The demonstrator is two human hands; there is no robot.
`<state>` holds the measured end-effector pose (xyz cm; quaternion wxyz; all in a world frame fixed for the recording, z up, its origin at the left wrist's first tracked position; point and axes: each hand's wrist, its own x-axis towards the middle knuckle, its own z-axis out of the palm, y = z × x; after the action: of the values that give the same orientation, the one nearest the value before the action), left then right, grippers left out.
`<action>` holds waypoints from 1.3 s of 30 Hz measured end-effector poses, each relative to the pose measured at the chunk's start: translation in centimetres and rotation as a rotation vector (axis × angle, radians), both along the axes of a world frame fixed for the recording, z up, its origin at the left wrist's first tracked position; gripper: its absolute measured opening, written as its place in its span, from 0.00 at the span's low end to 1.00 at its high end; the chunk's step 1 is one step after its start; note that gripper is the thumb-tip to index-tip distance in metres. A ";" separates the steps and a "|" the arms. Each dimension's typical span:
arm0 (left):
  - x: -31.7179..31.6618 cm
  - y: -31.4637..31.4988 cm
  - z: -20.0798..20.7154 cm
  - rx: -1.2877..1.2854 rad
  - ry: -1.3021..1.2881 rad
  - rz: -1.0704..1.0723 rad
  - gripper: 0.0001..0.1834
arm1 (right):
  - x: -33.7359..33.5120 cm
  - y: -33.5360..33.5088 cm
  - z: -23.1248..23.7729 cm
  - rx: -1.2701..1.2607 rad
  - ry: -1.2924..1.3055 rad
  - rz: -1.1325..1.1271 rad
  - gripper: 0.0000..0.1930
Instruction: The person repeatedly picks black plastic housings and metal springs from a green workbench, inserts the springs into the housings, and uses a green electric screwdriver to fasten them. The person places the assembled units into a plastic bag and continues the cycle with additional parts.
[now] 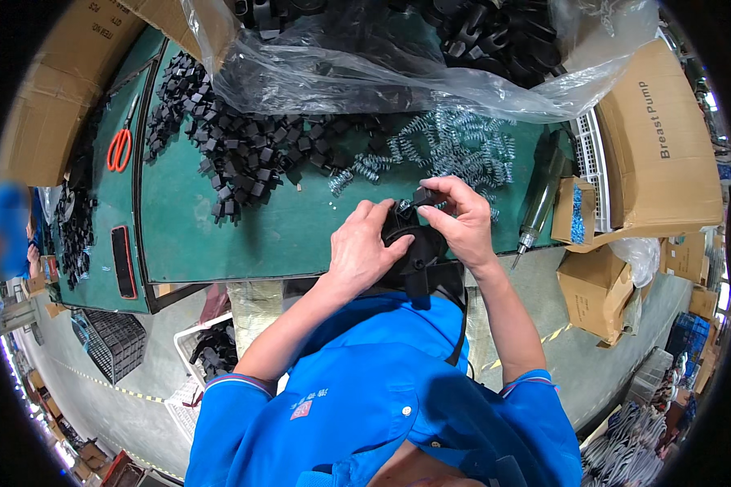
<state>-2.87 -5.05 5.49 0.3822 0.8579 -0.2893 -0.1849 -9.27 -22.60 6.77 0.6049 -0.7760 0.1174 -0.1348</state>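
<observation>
At the near edge of the green table, my left hand grips a black plastic part, fingers on its far side and thumb across it. A small coil spring shows at the top of this part, by my left fingertips. Between thumb and forefinger, my right hand pinches a small black block just beside that spring. Whether block and part touch is hard to see. Beyond my hands lie a heap of loose metal springs and, further left, a pile of small black blocks.
A clear plastic bag with black parts covers the far side. An electric screwdriver lies at right, beside a small box of blue screws and a large carton. Orange-handled scissors and a red phone lie left.
</observation>
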 end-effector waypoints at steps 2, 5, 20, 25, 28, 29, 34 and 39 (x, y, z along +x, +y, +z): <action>-0.1 0.0 -0.2 -0.012 -0.036 0.004 0.31 | 0.3 0.0 -0.5 -0.091 0.004 0.019 0.16; -0.1 0.0 -0.5 -0.018 -0.042 0.008 0.32 | 0.5 0.4 -0.7 -0.284 0.022 0.039 0.15; 0.9 3.1 -1.0 -0.665 1.500 0.253 0.25 | -1.1 3.6 -1.9 -0.219 -0.093 -0.275 0.13; -1.0 1.9 -0.7 -0.713 1.498 0.185 0.19 | -2.2 4.3 0.3 -0.133 -0.173 -0.263 0.13; -2.2 1.6 0.1 -0.747 1.283 0.141 0.19 | -3.2 4.4 0.7 -0.058 -0.182 -0.274 0.13; -2.1 1.9 -0.1 -0.765 1.301 0.097 0.19 | -3.3 4.5 1.0 -0.091 -0.208 -0.271 0.14; -2.2 2.2 0.4 -0.833 1.320 0.091 0.20 | -3.5 4.8 2.0 -0.220 -0.284 -0.221 0.14; -2.4 2.4 0.2 -0.897 1.374 0.111 0.22 | -3.1 5.5 2.8 -0.303 -0.320 -0.234 0.14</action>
<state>-5.28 -2.69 5.70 0.7891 0.3325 0.0056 -0.5164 -12.33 -17.14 9.58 0.4727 -0.8078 0.0875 -0.3410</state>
